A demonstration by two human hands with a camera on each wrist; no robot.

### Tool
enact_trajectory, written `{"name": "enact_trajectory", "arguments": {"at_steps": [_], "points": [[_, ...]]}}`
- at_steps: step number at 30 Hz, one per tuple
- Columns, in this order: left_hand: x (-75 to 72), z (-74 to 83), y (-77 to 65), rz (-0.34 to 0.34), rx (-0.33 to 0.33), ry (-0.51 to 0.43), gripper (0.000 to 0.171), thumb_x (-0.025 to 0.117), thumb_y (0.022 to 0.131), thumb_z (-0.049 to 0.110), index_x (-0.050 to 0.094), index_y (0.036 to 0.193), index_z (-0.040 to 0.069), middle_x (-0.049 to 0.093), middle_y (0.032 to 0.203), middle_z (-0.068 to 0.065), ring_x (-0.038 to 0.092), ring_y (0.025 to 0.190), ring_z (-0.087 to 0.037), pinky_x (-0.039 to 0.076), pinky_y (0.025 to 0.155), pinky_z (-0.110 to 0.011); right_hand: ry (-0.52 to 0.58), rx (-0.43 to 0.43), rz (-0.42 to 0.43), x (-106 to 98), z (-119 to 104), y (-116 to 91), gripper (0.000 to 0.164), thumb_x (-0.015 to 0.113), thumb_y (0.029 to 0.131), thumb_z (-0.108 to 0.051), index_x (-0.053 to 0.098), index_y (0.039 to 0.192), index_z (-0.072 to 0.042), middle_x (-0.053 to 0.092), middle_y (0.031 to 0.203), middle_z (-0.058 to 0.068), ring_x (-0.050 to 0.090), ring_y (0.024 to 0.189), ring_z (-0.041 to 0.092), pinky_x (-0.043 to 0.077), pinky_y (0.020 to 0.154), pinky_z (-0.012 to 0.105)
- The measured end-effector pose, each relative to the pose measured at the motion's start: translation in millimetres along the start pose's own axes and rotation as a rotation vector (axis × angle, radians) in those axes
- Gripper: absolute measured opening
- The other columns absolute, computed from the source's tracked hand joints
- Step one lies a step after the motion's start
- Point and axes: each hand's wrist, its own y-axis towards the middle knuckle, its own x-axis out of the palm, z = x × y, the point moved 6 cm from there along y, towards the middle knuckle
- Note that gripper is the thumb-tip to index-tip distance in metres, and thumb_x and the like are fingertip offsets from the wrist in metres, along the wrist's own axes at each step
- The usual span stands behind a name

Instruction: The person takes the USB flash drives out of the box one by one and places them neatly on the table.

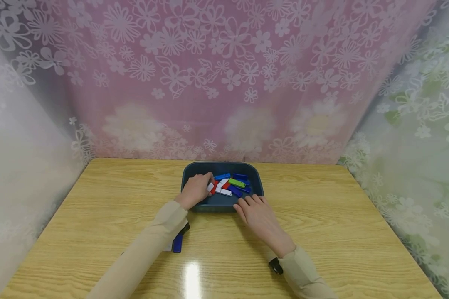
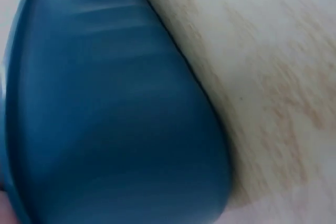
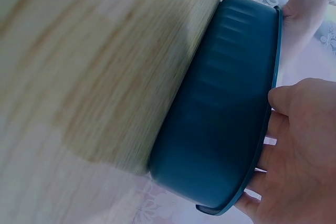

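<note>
A dark blue plastic bin stands at the back of the table, holding several small USB sticks in white, red, blue and green. My left hand reaches over its left front side, with fingers down among the sticks beside a white stick; I cannot tell whether they pinch one. A green stick lies on top of the pile. My right hand rests on the front right rim, fingers stretched over it. In the right wrist view, the thumb touches the rim. The left wrist view shows mainly the bin's outer wall.
On the wooden table, a blue stick lies beside a pale piece partly hidden under the left forearm. A flowered pink curtain hangs behind the table, with pale flowered curtains on both sides.
</note>
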Motion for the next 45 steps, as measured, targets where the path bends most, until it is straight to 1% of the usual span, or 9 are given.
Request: {"name": "enact_trajectory", "arguments": {"at_steps": [3, 6, 10, 16, 19, 24, 28, 36, 45], "points": [[-4.1, 2.2, -1.3, 0.015, -0.002, -0.025, 0.032, 0.079, 0.089, 0.014, 0.064, 0.117, 0.009, 0.07, 0.092, -0.011, 0.065, 0.072, -0.025, 0.055, 0.07, -0.039, 0.004, 0.009, -0.009, 1, 0, 0, 0.021, 0.06, 0.102, -0.028, 0.065, 0.095, -0.009, 0.063, 0.083, 0.005, 0.057, 0.08, 0.027, 0.048, 0.081, 0.042], [-10.8, 7.7, -3.5, 0.041, 0.022, -0.037, 0.03, 0.074, 0.093, 0.01, 0.065, 0.121, 0.012, 0.07, 0.087, -0.009, 0.058, 0.06, -0.021, 0.048, 0.058, -0.032, 0.006, 0.015, -0.011, 1, 1, 0, 0.021, 0.06, 0.102, -0.028, 0.065, 0.096, -0.009, 0.064, 0.084, 0.005, 0.058, 0.081, 0.027, 0.048, 0.082, 0.042], [-18.1, 15.0, -8.5, 0.073, 0.061, -0.048, 0.029, 0.068, 0.095, 0.004, 0.067, 0.122, 0.013, 0.069, 0.083, -0.007, 0.052, 0.053, -0.018, 0.04, 0.051, -0.028, 0.003, 0.009, -0.003, 1, 1, 0, 0.021, 0.06, 0.102, -0.028, 0.065, 0.096, -0.009, 0.064, 0.084, 0.005, 0.058, 0.081, 0.027, 0.048, 0.082, 0.042], [-25.1, 19.2, -18.0, 0.122, 0.085, -0.068, 0.026, 0.074, 0.093, 0.009, 0.068, 0.118, 0.013, 0.073, 0.095, -0.01, 0.06, 0.061, -0.018, 0.05, 0.059, -0.032, -0.004, 0.005, -0.002, 1, 0, -1, 0.021, 0.061, 0.102, -0.028, 0.065, 0.095, -0.009, 0.063, 0.083, 0.005, 0.057, 0.08, 0.026, 0.048, 0.081, 0.041], [-29.1, 20.2, -23.2, 0.146, 0.091, -0.088, 0.026, 0.075, 0.092, 0.012, 0.068, 0.117, 0.013, 0.074, 0.095, -0.009, 0.064, 0.064, -0.018, 0.053, 0.061, -0.034, -0.006, 0.009, -0.008, 1, 0, 0, 0.021, 0.06, 0.102, -0.029, 0.065, 0.095, -0.009, 0.063, 0.083, 0.005, 0.058, 0.081, 0.026, 0.048, 0.081, 0.041], [-35.8, 20.9, -33.1, 0.139, 0.09, -0.169, 0.026, 0.074, 0.093, 0.011, 0.067, 0.118, 0.011, 0.075, 0.085, -0.003, 0.064, 0.061, -0.011, 0.051, 0.057, -0.028, -0.004, 0.019, -0.022, 2, 0, 1, 0.021, 0.06, 0.102, -0.029, 0.065, 0.095, -0.01, 0.064, 0.084, 0.005, 0.059, 0.082, 0.027, 0.049, 0.083, 0.042], [-40.9, 21.0, -44.6, 0.122, 0.102, -0.208, 0.027, 0.074, 0.093, 0.013, 0.067, 0.119, 0.013, 0.073, 0.081, 0.001, 0.062, 0.062, -0.008, 0.051, 0.06, -0.027, 0.004, 0.02, -0.019, 2, 0, 1, 0.021, 0.06, 0.102, -0.028, 0.065, 0.095, -0.009, 0.064, 0.084, 0.005, 0.059, 0.082, 0.027, 0.049, 0.083, 0.043], [-49.3, 18.8, -66.0, 0.143, 0.135, -0.237, 0.023, 0.077, 0.09, 0.018, 0.069, 0.112, 0.019, 0.072, 0.088, 0.002, 0.07, 0.078, -0.013, 0.056, 0.069, -0.031, 0.015, 0.028, -0.034, 2, 1, 1, 0.021, 0.059, 0.103, -0.028, 0.065, 0.096, -0.009, 0.065, 0.086, 0.006, 0.059, 0.083, 0.028, 0.048, 0.083, 0.043], [-50.3, 11.0, -82.3, 0.18, 0.1, -0.208, 0.027, 0.081, 0.086, 0.018, 0.07, 0.11, 0.016, 0.067, 0.092, 0.001, 0.068, 0.074, -0.014, 0.055, 0.066, -0.031, 0.022, 0.017, -0.023, 0, -1, 0, 0.021, 0.06, 0.102, -0.027, 0.063, 0.094, -0.009, 0.061, 0.082, 0.004, 0.056, 0.079, 0.027, 0.047, 0.081, 0.042]]}}
